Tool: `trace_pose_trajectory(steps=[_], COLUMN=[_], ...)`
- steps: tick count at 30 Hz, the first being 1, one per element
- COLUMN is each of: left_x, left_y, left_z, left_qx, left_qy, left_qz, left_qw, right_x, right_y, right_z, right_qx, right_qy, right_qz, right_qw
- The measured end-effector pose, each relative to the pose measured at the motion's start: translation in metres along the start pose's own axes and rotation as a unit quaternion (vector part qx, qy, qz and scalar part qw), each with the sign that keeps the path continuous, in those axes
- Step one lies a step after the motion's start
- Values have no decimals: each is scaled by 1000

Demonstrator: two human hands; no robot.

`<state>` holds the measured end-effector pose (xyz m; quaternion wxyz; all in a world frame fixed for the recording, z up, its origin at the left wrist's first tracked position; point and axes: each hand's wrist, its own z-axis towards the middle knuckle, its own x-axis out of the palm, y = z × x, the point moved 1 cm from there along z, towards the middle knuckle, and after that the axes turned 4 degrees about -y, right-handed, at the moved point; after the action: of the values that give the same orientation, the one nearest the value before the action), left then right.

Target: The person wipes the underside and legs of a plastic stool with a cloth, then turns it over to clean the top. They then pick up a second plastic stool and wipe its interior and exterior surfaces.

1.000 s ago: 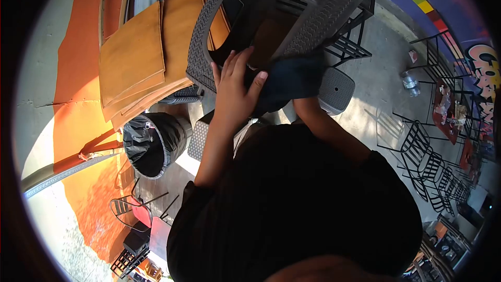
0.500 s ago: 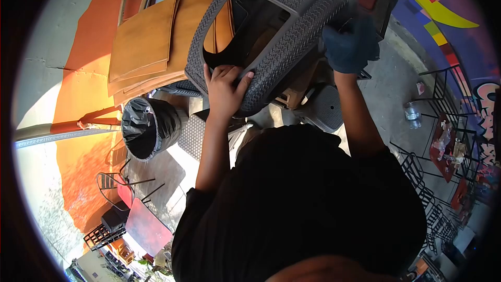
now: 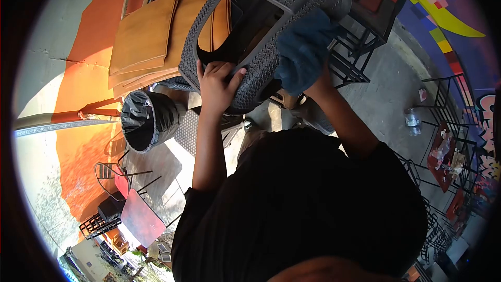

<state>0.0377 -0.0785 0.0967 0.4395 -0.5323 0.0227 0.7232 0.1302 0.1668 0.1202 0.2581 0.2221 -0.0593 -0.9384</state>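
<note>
Left hand (image 3: 216, 86) has its grip closed round the near edge of the grey chair (image 3: 261, 47), which is tipped up right in front. Right hand's buried under a blue cloth (image 3: 302, 52) pressed on the chair's right side, so can't tell its grip; far left are brown boards (image 3: 146, 36), bin (image 3: 143, 125) near left.

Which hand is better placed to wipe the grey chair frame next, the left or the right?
Probably the right hand: it presses the blue cloth on the grey chair. The left hand grips the frame's lower edge, steadying it, and holds no cloth.
</note>
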Motion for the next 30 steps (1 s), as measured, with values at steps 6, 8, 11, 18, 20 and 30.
trace_pose_trajectory(steps=[6, 8, 11, 18, 20, 30], left_x=[-1, -1, -2, -3, -5, -5], left_y=[-3, -4, -5, -5, -2, 27], left_z=[-1, 0, 1, 2, -1, -6], left_qx=[10, 11, 14, 57, 70, 79], left_qy=[-1, -3, -8, 5, 4, 8], left_qz=[1, 1, 1, 9, 0, -53], left_qw=[1000, 1000, 1000, 998, 998, 995], right_x=[-13, -9, 10, 34, 31, 52], right_y=[-69, -66, -29, 58, 33, 64], right_z=[13, 15, 8, -7, 1, -6], right_qx=[19, 47, 51, 70, 58, 83], right_qy=[-48, -82, -78, 52, 39, 83], right_qz=[-130, -145, -143, -124, -174, -186], right_qw=[990, 985, 985, 988, 982, 976])
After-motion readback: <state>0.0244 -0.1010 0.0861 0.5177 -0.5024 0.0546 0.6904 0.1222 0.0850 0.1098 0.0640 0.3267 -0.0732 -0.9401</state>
